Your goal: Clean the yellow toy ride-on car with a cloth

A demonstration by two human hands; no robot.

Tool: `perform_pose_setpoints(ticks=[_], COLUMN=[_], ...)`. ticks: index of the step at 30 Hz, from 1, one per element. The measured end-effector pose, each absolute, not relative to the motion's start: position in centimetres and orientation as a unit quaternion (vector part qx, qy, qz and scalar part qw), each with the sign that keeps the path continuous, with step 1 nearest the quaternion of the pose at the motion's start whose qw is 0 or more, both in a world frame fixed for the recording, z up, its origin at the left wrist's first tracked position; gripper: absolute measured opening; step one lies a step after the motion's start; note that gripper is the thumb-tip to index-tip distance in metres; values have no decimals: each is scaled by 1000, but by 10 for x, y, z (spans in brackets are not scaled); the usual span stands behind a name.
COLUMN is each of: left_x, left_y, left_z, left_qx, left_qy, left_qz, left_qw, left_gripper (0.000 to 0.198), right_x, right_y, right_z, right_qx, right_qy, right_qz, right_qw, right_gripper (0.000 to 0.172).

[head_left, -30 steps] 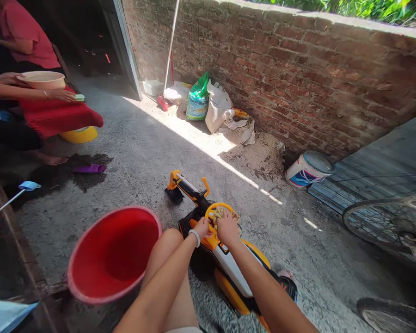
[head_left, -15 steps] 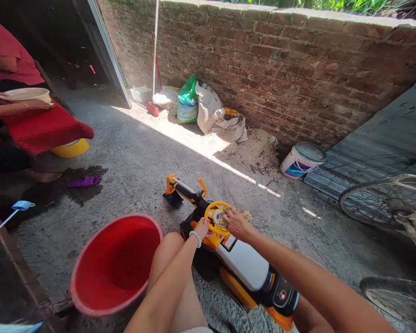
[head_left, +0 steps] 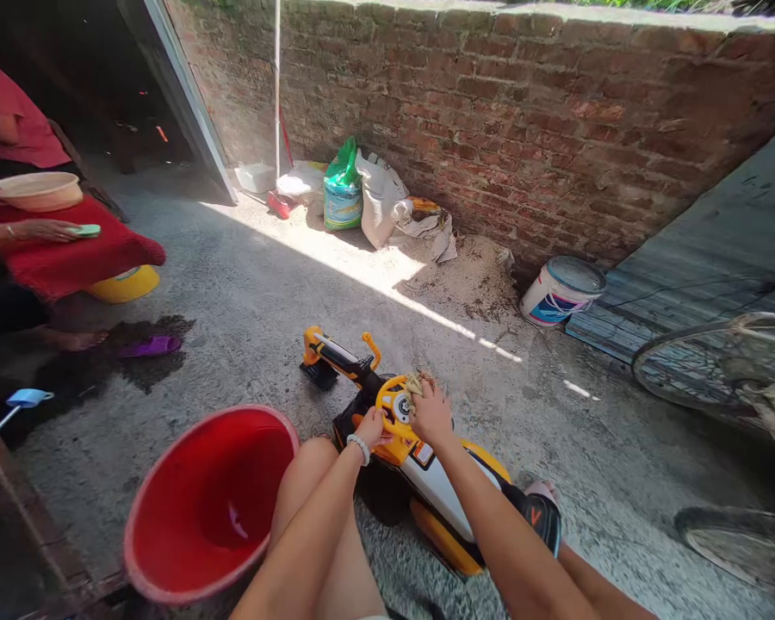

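A yellow, black and white ride-on toy excavator (head_left: 431, 482) stands on the concrete in front of me. Its round yellow steering wheel (head_left: 383, 398) faces up, with a white and dark hub. My left hand (head_left: 369, 427), a beaded bracelet at the wrist, is closed on the near left of the wheel's rim. Bunched under the fingers of my right hand (head_left: 431, 415) is a yellowish cloth (head_left: 415, 384), pressed against the wheel's right side; the palm side is hidden. A big red bucket (head_left: 143, 517) stands left of my knee.
A person at the left holds a bowl (head_left: 39, 191) and a green object (head_left: 85, 231). A purple slipper (head_left: 151, 346) lies on wet ground. Along the brick wall (head_left: 478, 138) are sacks (head_left: 378, 202), a sand pile (head_left: 478, 280) and a paint bucket (head_left: 561, 293). Bicycle wheels (head_left: 659, 362) stand right.
My right hand and forearm have shifted left over the wheel with the cloth. My left hand stays on the rim. The other person's hand has come down from the bowl, showing the green object.
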State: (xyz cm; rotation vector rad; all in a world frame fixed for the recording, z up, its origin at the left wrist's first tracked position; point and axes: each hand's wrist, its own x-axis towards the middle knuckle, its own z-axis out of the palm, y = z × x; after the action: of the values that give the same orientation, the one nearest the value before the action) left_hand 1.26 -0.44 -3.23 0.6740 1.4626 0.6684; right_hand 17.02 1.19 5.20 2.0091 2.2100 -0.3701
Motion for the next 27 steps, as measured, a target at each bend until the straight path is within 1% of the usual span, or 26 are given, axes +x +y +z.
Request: perform_pose_setpoints(ticks=[2,9,14,18,20,23,25,27], left_x=[12,13,10,7,8,11,12,12], left_y=[-5,-6,-7,-6,-4,-2,-2,-3], left_z=[-31,-28,-22,-21,-21,-19,-15,-10], left_qx=[265,208,189,191,190,192,195,197], left_qy=[645,637,625,624,625,633,637,640], left_qz=[291,313,336,349,350,336,333,333], left_qw=[655,673,679,673,671,670,667,664], left_gripper=[25,15,13,13,14,15,16,16], right_x=[162,149,141,162,184,236,281,324], right_y=[-2,-45,-76,-110,-133,-166,-183,-196], right_z=[47,54,56,53,48,39,35,29], right_qx=[686,697,650,548,539,625,703,782], right_qy=[717,703,745,813,810,743,684,610], right_qz=[-104,-115,-116,-177,-211,-221,-187,-128], right_qw=[69,85,93,91,98,90,55,20], right_gripper=[46,38,39,35,33,31,30,35])
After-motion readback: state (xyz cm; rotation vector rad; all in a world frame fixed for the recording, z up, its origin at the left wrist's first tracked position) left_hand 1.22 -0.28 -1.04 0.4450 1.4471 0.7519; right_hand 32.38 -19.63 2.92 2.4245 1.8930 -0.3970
